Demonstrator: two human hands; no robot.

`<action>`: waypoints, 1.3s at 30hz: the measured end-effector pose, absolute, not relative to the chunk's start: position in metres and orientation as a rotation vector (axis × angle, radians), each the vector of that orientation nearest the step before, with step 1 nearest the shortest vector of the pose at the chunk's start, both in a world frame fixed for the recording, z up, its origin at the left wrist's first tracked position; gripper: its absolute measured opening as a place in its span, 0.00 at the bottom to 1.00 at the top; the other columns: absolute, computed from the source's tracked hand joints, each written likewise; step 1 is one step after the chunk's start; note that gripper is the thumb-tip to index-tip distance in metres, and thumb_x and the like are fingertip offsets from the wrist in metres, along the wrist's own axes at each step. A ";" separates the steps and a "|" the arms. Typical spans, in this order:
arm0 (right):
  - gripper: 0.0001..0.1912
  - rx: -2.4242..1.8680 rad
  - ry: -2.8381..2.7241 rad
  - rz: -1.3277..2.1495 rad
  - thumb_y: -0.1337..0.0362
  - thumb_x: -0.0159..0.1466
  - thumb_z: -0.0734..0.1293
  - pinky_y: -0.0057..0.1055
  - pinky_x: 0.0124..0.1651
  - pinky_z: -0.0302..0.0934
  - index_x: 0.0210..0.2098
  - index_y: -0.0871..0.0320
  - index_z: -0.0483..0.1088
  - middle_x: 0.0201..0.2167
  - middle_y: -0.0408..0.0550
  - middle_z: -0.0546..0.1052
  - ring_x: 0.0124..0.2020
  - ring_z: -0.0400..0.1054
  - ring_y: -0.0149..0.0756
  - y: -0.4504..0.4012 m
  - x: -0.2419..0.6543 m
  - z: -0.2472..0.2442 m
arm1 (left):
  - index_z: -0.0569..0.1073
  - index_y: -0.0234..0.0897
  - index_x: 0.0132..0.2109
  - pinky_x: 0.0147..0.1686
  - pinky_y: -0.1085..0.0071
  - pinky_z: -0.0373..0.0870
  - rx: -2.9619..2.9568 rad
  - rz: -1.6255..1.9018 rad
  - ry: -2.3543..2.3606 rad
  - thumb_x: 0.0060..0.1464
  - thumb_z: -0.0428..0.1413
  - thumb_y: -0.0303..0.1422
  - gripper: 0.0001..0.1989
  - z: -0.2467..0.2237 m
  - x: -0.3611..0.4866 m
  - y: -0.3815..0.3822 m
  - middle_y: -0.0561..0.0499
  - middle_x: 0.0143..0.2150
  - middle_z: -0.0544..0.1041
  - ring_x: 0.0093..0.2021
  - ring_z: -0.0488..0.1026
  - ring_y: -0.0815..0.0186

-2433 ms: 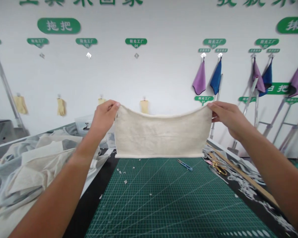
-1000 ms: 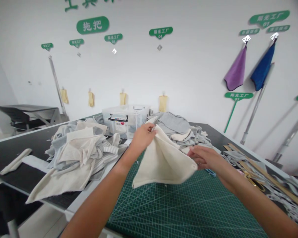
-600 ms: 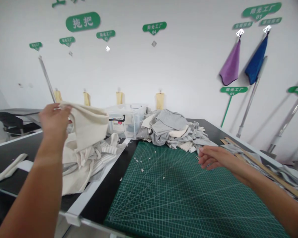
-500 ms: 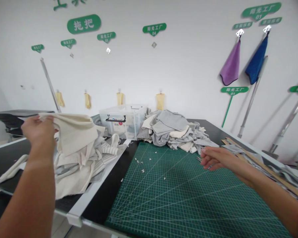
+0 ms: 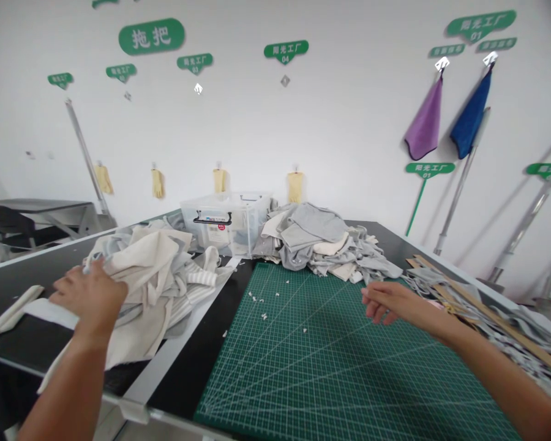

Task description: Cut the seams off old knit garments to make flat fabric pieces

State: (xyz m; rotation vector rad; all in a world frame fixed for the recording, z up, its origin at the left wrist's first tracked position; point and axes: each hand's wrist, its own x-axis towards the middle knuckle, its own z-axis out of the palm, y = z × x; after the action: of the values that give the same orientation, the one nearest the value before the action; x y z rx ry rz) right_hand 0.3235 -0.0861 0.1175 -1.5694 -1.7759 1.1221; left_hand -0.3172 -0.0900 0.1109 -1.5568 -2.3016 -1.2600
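Observation:
My left hand [image 5: 89, 291] is open, fingers spread, at the near left side of a heap of cream and grey fabric pieces [image 5: 142, 263]. It looks as if the fingertips touch the cloth, though their contact is partly hidden. A rolled cream strip [image 5: 13, 311] lies to the left of this hand. Over the green cutting mat [image 5: 330, 367] hovers my right hand [image 5: 388, 301], its fingers loosely bent and slightly apart, with nothing in them. Beyond it, at the mat's far edge, rises a second heap of mostly grey fabric [image 5: 314, 236].
A clear plastic box [image 5: 224, 223] with cloth inside stands between the heaps. Wooden strips [image 5: 500, 312] and grey cloth scraps [image 5: 532, 361] lie along the right side. Small white bits [image 5: 264, 316] dot the mat. Yellow gloves [image 5: 295, 187] and cloths [image 5: 425, 119] hang on the wall.
My left hand has let go of the raised cream cloth, which now lies on the left heap, and has come down with fingers spread. My right hand has shifted slightly left and down.

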 end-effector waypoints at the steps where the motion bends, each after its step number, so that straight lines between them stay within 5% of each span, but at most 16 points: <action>1: 0.29 -1.569 -1.801 1.148 0.37 0.64 0.63 0.29 0.31 0.68 0.36 0.59 0.72 0.32 0.54 0.81 0.31 0.77 0.40 -0.085 0.323 0.117 | 0.66 0.46 0.54 0.52 0.33 0.45 -1.401 -1.193 -2.201 0.48 0.55 0.40 0.24 0.105 -0.311 -0.088 0.47 0.44 0.75 0.61 0.55 0.31; 4: 0.30 -1.565 -1.850 1.154 0.36 0.65 0.61 0.29 0.33 0.68 0.38 0.59 0.71 0.33 0.55 0.81 0.32 0.77 0.39 -0.083 0.319 0.115 | 0.60 0.49 0.64 0.55 0.40 0.52 -1.385 -0.963 -1.996 0.50 0.54 0.35 0.32 0.088 -0.305 -0.072 0.45 0.60 0.70 0.65 0.54 0.33; 9: 0.30 -1.547 -1.936 1.134 0.37 0.67 0.59 0.30 0.34 0.68 0.38 0.59 0.70 0.33 0.53 0.81 0.32 0.77 0.38 -0.080 0.315 0.107 | 0.61 0.48 0.65 0.55 0.50 0.62 -1.559 -0.507 -2.390 0.52 0.51 0.31 0.32 0.070 -0.329 -0.029 0.44 0.66 0.67 0.61 0.64 0.43; 16: 0.30 -1.534 -1.936 1.179 0.36 0.66 0.60 0.30 0.32 0.68 0.38 0.59 0.71 0.32 0.53 0.81 0.31 0.77 0.39 -0.066 0.316 0.094 | 0.57 0.33 0.67 0.57 0.52 0.62 -1.126 -0.739 -2.058 0.60 0.45 0.30 0.28 0.084 -0.259 -0.030 0.37 0.61 0.71 0.60 0.65 0.48; 21: 0.28 -1.501 -1.943 1.186 0.38 0.67 0.60 0.30 0.31 0.68 0.37 0.59 0.71 0.31 0.52 0.80 0.29 0.77 0.38 -0.058 0.299 0.079 | 0.72 0.39 0.53 0.55 0.57 0.64 -1.770 -0.798 -1.789 0.58 0.46 0.25 0.19 0.092 -0.168 -0.018 0.42 0.51 0.75 0.54 0.69 0.52; 29: 0.24 -1.474 -1.945 1.143 0.44 0.68 0.58 0.23 0.21 0.59 0.36 0.60 0.70 0.26 0.48 0.78 0.21 0.71 0.31 -0.030 0.273 0.018 | 0.75 0.39 0.49 0.52 0.61 0.66 -2.198 -0.938 -1.687 0.61 0.46 0.23 0.16 0.087 -0.073 0.074 0.44 0.45 0.77 0.49 0.72 0.56; 39: 0.24 -1.395 -1.921 1.147 0.44 0.69 0.58 0.23 0.20 0.53 0.36 0.59 0.70 0.22 0.44 0.75 0.18 0.65 0.28 -0.021 0.283 0.003 | 0.79 0.33 0.48 0.62 0.54 0.60 -2.181 -0.656 -1.666 0.60 0.50 0.31 0.15 0.090 -0.031 0.155 0.41 0.66 0.67 0.66 0.59 0.46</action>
State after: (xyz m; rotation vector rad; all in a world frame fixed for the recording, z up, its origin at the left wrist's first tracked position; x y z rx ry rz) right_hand 0.2833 -0.0211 0.0027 -1.3949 -1.9209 1.1474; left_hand -0.0310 0.1554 0.0895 -2.1805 -1.6661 -0.6562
